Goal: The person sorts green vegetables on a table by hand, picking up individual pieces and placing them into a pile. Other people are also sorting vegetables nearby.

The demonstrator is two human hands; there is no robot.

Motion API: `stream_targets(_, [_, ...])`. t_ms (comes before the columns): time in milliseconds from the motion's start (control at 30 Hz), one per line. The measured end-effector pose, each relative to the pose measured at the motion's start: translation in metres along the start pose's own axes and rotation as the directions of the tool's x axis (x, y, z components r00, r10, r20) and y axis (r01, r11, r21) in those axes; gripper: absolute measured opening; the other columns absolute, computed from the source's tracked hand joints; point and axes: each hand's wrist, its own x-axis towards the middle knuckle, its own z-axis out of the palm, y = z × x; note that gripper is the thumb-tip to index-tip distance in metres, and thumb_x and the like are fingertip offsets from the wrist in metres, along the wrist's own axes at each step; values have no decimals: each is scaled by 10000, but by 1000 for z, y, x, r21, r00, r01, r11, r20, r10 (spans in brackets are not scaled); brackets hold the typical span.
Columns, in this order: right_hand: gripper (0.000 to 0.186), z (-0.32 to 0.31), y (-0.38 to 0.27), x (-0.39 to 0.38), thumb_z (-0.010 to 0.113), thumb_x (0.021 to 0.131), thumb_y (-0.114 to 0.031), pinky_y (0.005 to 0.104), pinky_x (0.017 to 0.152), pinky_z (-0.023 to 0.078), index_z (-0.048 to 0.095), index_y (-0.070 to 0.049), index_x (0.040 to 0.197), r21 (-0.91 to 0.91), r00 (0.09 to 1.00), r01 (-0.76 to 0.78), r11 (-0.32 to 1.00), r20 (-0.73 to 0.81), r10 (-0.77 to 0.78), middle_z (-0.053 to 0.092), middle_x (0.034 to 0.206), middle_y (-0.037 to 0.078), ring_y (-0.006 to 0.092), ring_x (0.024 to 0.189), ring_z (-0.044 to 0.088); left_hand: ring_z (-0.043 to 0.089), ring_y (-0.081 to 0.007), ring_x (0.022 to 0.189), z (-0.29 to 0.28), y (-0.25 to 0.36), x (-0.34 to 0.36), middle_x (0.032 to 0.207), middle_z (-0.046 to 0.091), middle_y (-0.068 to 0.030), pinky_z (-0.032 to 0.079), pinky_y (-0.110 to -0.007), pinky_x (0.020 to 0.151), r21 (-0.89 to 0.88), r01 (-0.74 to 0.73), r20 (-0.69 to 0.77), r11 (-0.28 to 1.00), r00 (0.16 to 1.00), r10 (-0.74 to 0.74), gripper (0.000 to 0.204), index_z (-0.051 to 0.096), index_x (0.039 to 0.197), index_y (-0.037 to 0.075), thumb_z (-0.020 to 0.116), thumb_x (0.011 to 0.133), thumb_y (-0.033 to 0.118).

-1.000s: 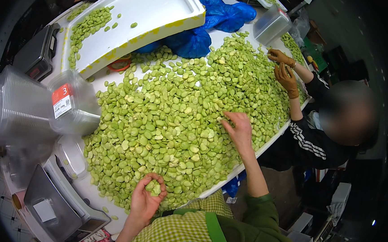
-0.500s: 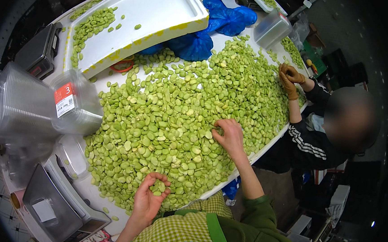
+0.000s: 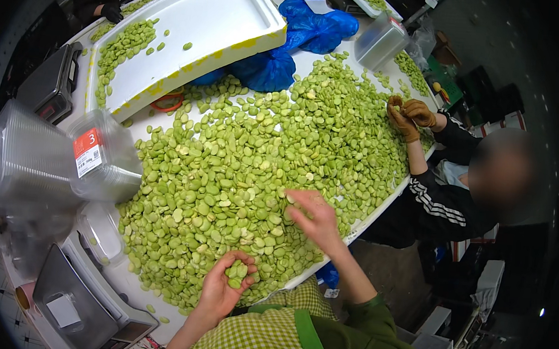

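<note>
A wide pile of shelled green broad beans (image 3: 227,184) covers the white table. My left hand (image 3: 220,287), at the near edge of the pile, is curled palm up around a few broad beans (image 3: 237,272). Ahead and to the right, my right hand (image 3: 318,221) is low over the pile, its fingers apart and their tips among the beans. Whether a single bean touches those fingertips is hard to make out.
Stacked clear plastic tubs (image 3: 106,156) stand left, beside a scale (image 3: 76,300). At the back are a white foam tray (image 3: 206,20) holding some beans, blue plastic bags (image 3: 267,67) and a clear tub (image 3: 379,42). A co-worker's gloved hands (image 3: 410,117) are at the right edge.
My right hand has moved left and nearer to me, its fingers spreading. My left hand stays nearly in place, still cupping beans. The whole view has shifted slightly; a dark-gloved hand shows at the far left.
</note>
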Motion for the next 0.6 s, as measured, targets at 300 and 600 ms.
stream_targets(300, [606, 9, 126, 34, 423, 947, -489, 541, 1125, 166, 392, -118, 1425, -413, 928, -372, 832, -198, 317, 260, 1506, 200, 379, 1394, 207, 483, -146, 683, -26, 17, -14, 934, 540, -98, 382, -228, 483, -265, -32, 19, 964, 999, 38, 172, 532, 1000, 38, 458, 941, 182])
stream_targets(600, [545, 46, -26, 8, 582, 878, -444, 527, 1067, 259, 489, -220, 1366, -68, 919, 142, 988, 379, -106, 348, 1484, 121, 348, 1340, 311, 505, -162, 691, -19, 16, -15, 923, 539, -100, 402, -246, 526, -232, -66, 13, 971, 997, 71, 157, 518, 999, 38, 460, 938, 170])
